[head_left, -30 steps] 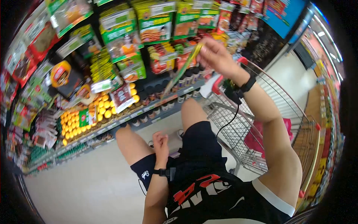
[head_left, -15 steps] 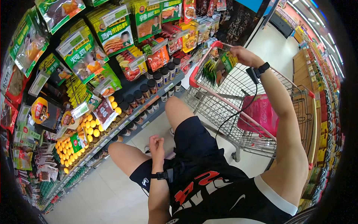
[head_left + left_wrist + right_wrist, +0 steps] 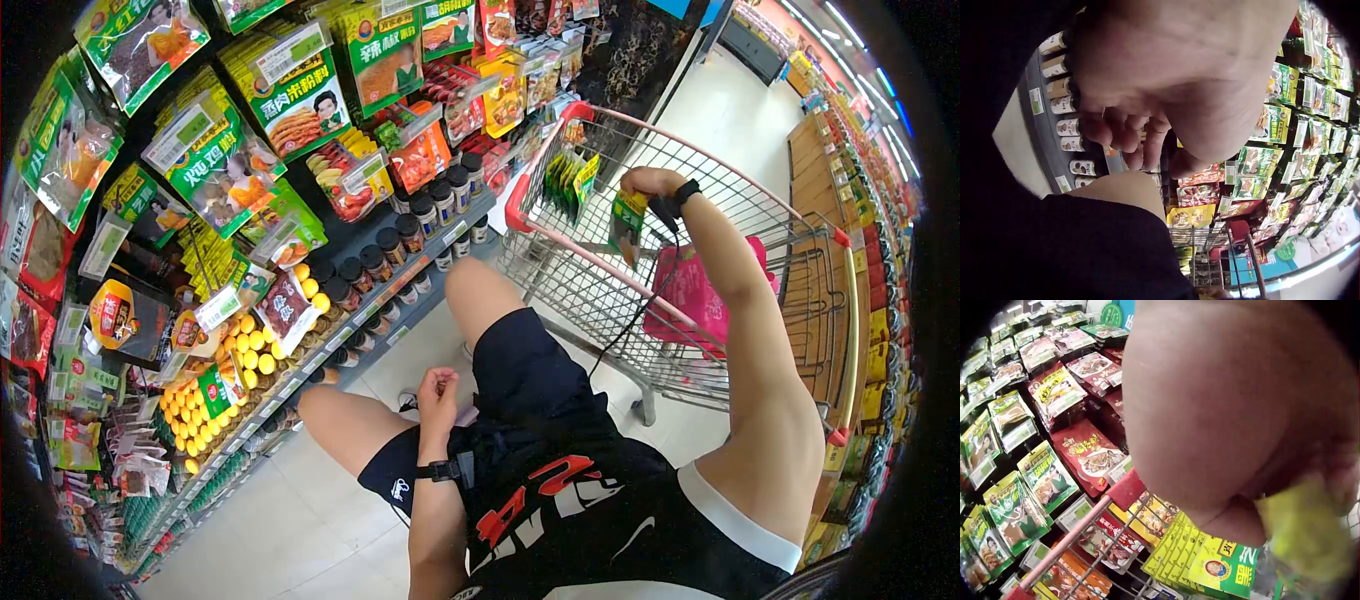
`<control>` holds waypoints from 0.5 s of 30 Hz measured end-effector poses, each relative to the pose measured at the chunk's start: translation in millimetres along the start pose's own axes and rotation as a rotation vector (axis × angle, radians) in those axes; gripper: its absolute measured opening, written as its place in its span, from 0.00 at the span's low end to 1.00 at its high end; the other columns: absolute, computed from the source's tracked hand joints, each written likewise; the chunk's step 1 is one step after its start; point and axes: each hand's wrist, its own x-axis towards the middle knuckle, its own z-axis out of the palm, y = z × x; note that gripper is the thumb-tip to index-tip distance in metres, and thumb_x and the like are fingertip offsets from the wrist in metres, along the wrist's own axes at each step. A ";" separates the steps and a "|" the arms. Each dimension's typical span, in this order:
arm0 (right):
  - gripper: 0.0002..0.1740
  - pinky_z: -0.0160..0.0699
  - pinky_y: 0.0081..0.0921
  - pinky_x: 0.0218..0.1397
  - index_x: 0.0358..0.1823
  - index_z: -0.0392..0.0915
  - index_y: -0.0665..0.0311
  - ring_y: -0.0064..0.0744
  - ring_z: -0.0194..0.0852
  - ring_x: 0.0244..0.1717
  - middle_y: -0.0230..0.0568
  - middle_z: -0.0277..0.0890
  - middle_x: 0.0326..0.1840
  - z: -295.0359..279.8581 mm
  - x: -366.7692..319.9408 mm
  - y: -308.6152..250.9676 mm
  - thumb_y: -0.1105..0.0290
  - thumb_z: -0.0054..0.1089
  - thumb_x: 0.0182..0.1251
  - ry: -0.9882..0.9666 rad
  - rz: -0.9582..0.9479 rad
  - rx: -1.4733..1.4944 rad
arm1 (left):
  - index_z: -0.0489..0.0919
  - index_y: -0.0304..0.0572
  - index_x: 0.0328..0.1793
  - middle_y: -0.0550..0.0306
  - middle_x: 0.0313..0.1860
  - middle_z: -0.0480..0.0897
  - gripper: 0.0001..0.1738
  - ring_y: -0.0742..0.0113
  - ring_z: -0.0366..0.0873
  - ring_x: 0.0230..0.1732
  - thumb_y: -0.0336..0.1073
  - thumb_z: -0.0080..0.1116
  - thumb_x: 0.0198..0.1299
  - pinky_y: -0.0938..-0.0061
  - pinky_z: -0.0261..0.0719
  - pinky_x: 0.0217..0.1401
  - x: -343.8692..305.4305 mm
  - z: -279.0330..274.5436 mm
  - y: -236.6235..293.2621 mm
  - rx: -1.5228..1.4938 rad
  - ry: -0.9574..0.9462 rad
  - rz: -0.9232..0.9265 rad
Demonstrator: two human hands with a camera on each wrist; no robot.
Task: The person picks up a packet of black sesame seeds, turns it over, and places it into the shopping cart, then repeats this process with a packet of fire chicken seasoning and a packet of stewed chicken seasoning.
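My right hand (image 3: pixel 652 183) pinches the top of a green-and-yellow seasoning packet (image 3: pixel 628 222), which hangs down over the shopping cart (image 3: pixel 600 290). In the right wrist view the packet (image 3: pixel 1304 531) is blurred, and the hand hides part of it. Beside it, a row of similar green-and-yellow packets (image 3: pixel 570 182) stands at the cart's shelf-side end. My left hand (image 3: pixel 437 397) holds nothing; its fingers hang loosely curled near my thigh. The left wrist view shows its fingers (image 3: pixel 1125 137) bent in front of the shelf jars.
A pink bag (image 3: pixel 690 300) lies in the cart. To the left, shelves carry hanging seasoning packets (image 3: pixel 290 90), dark-lidded jars (image 3: pixel 390 245) and yellow-capped containers (image 3: pixel 250 350). A wooden display (image 3: pixel 825 180) lines the aisle at right.
My right hand has brought the packet from in front of the shelf over to the cart, then moved it slightly nearer to me. The left hand stays near my thigh.
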 end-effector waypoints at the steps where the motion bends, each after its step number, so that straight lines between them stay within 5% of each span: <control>1: 0.11 0.67 0.33 0.25 0.30 0.77 0.68 0.29 0.68 0.23 0.34 0.71 0.22 -4.7 -3.6 -4.4 0.68 0.50 0.53 0.014 -0.043 -0.193 | 0.78 0.38 0.43 0.64 0.36 0.78 0.05 0.77 0.72 0.38 0.31 0.58 0.65 0.81 0.69 0.44 -0.5 -0.6 1.3 0.011 -0.009 -0.015; 4: 0.11 0.71 0.36 0.26 0.30 0.78 0.69 0.30 0.72 0.24 0.37 0.72 0.23 -2.0 20.6 10.5 0.69 0.51 0.56 0.031 -0.003 -0.208 | 0.78 0.38 0.43 0.64 0.34 0.78 0.05 0.77 0.71 0.36 0.31 0.59 0.65 0.80 0.70 0.42 -2.2 -1.2 -0.5 0.032 -0.015 -0.008; 5: 0.08 0.65 0.27 0.19 0.41 0.71 0.64 0.25 0.67 0.20 0.34 0.69 0.27 6.6 34.2 28.7 0.72 0.46 0.62 0.063 0.064 0.278 | 0.78 0.37 0.42 0.64 0.32 0.78 0.05 0.77 0.71 0.33 0.32 0.59 0.65 0.80 0.70 0.39 -2.6 -1.5 -2.2 0.037 -0.011 0.006; 6: 0.08 0.78 0.29 0.25 0.36 0.78 0.68 0.37 0.76 0.26 0.44 0.76 0.37 26.7 3.1 -8.8 0.71 0.54 0.62 0.321 -0.045 0.318 | 0.78 0.38 0.42 0.64 0.32 0.78 0.05 0.77 0.71 0.33 0.32 0.59 0.65 0.80 0.70 0.39 -2.8 -2.0 -2.9 0.034 -0.012 0.003; 7: 0.08 0.80 0.29 0.25 0.40 0.76 0.67 0.37 0.77 0.28 0.46 0.75 0.39 29.0 33.1 23.5 0.71 0.55 0.62 0.344 -0.259 0.236 | 0.78 0.38 0.42 0.64 0.32 0.78 0.05 0.77 0.70 0.33 0.32 0.59 0.65 0.80 0.70 0.39 -3.8 -2.8 -3.9 0.032 -0.013 -0.001; 9: 0.13 0.81 0.31 0.26 0.46 0.72 0.65 0.37 0.79 0.31 0.47 0.75 0.41 34.0 39.0 15.0 0.72 0.59 0.61 0.374 -0.366 0.245 | 0.78 0.38 0.42 0.64 0.32 0.78 0.05 0.77 0.70 0.33 0.32 0.59 0.65 0.80 0.70 0.39 -3.3 -3.6 -2.7 0.040 -0.009 -0.003; 11: 0.18 0.83 0.35 0.27 0.49 0.70 0.64 0.38 0.80 0.34 0.48 0.75 0.41 42.0 31.3 -7.1 0.72 0.63 0.59 0.389 -0.148 0.433 | 0.78 0.38 0.42 0.64 0.31 0.77 0.05 0.76 0.70 0.33 0.32 0.59 0.65 0.79 0.70 0.39 -5.1 -4.6 -2.7 0.066 -0.002 -0.004; 14: 0.13 0.85 0.37 0.33 0.51 0.65 0.60 0.37 0.78 0.37 0.45 0.72 0.40 51.2 16.0 -35.3 0.75 0.49 0.67 0.512 -0.198 0.198 | 0.78 0.38 0.42 0.65 0.31 0.77 0.06 0.76 0.70 0.33 0.33 0.59 0.65 0.79 0.70 0.38 -5.2 -3.2 -2.0 0.056 0.004 0.007; 15: 0.13 0.87 0.36 0.32 0.51 0.66 0.61 0.37 0.81 0.36 0.45 0.75 0.38 53.4 10.0 -54.4 0.71 0.54 0.68 0.509 -0.163 0.309 | 0.78 0.38 0.42 0.64 0.31 0.77 0.06 0.76 0.70 0.33 0.33 0.59 0.65 0.79 0.70 0.38 -6.1 -3.4 -0.8 0.065 0.000 0.009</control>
